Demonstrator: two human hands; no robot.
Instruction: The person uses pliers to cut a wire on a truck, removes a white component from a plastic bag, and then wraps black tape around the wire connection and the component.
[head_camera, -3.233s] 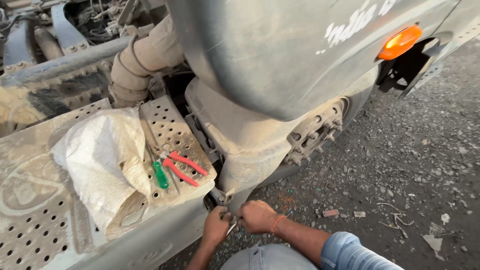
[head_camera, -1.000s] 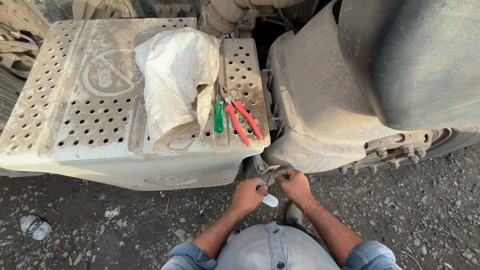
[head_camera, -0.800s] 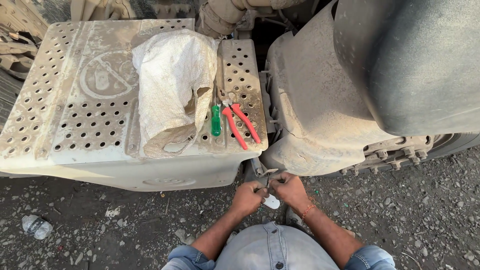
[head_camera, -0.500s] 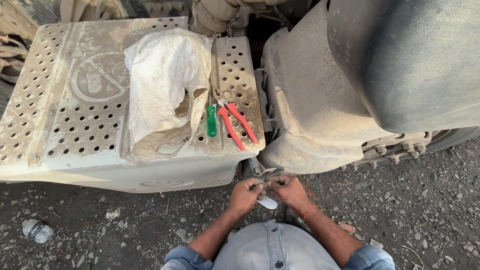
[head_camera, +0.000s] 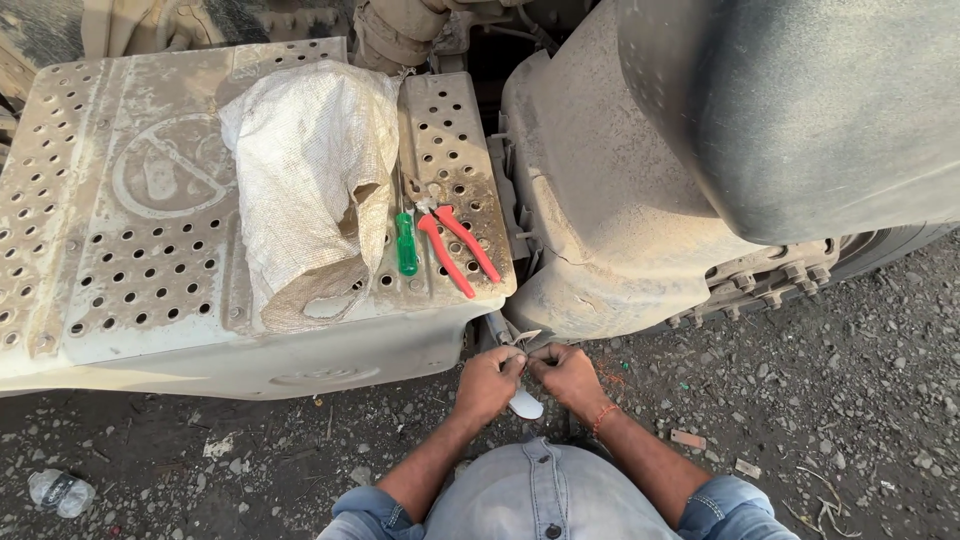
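**A:** What are the hands doing down there?

**B:** The left hand (head_camera: 488, 378) and the right hand (head_camera: 566, 374) are meeting fingertip to fingertip just below the edge of the metal box (head_camera: 150, 250). Both are pinching narrowly on a small pale strip (head_camera: 524, 338), thin and pointed, which is sticking up between them near a dusty pipe (head_camera: 497, 326). What the strip is made of is too small to tell.

**A:** And the white thing under the hands?

**B:** A smooth, rounded white piece (head_camera: 526, 404) is showing just beneath the knuckles. Whether a hand is gripping it, I cannot tell.

**A:** What is lying on the box?

**B:** The top is a flat steel plate, punched with rows of round holes and coated in tan dust. A woven white sack (head_camera: 310, 170) is slumping over it, coarse and crumpled. Just beside the sack a screwdriver (head_camera: 406, 243) with a glossy green handle is lying, and next to that, pliers (head_camera: 455, 245) with long red grips are resting spread apart.

**A:** To the right?

**B:** A curved, dust-caked fender (head_camera: 610, 200) is bulging beside the box, under a smooth grey tank (head_camera: 810, 110). Below, the ground (head_camera: 860, 390) is looking dark, gritty and gravelly, and a crushed clear bottle (head_camera: 58, 491) is lying at the lower left.
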